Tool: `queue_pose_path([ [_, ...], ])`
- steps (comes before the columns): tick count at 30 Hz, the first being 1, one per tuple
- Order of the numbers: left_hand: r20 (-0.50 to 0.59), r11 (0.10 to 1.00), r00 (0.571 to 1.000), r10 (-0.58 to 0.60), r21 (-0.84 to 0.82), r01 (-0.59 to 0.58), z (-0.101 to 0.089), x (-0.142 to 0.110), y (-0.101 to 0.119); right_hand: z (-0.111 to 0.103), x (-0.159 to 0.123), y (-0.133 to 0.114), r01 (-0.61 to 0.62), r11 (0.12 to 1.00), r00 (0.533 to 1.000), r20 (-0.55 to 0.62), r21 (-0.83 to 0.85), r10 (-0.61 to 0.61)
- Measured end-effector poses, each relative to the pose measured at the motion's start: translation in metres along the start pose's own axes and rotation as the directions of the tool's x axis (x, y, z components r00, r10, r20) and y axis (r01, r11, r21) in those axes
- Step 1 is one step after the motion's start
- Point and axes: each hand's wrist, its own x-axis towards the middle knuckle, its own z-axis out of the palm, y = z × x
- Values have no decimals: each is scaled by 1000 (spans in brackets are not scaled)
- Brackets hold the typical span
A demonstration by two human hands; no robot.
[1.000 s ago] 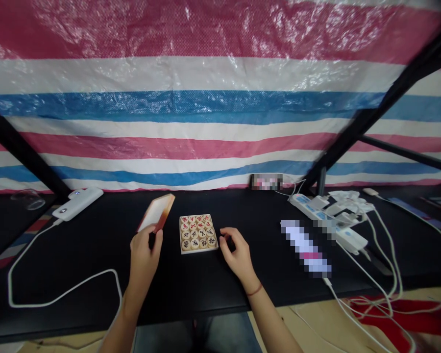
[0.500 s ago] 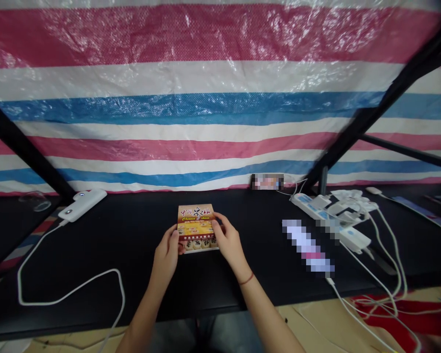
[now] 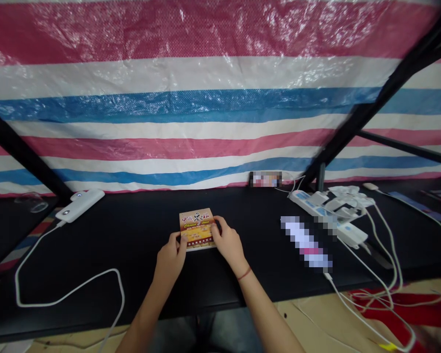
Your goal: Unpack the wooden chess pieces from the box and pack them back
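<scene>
A small Chinese chess box with a yellow and dark red printed lid sits on the black table in front of me. The lid lies over the box, and only a narrow pale strip shows along its near edge. My left hand grips the near left corner, thumb on top and fingers at the side. On the right side, my right hand holds the box with its thumb on the lid and fingers along the edge. The round chess pieces inside are hidden or barely visible.
A white power bank with a cable lies at left. To the right are a phone, a power strip with chargers and tangled cables, and another phone near the striped sheet. Black slanted posts flank the table.
The lid has come down towards me over the box, covering the row of chess pieces that showed at its near edge. My left hand has shifted slightly right, its thumb now on the lid.
</scene>
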Motion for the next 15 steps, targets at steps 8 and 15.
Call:
queue_pose_path([
  [8,7,962,996,91,259,-89,2,-4,-9,4,-16,9,37,976,994,108,-217,-14],
  [15,-2,921,996,86,382,-79,4,6,-6,19,-6,5,151,922,988,36,-357,-148],
])
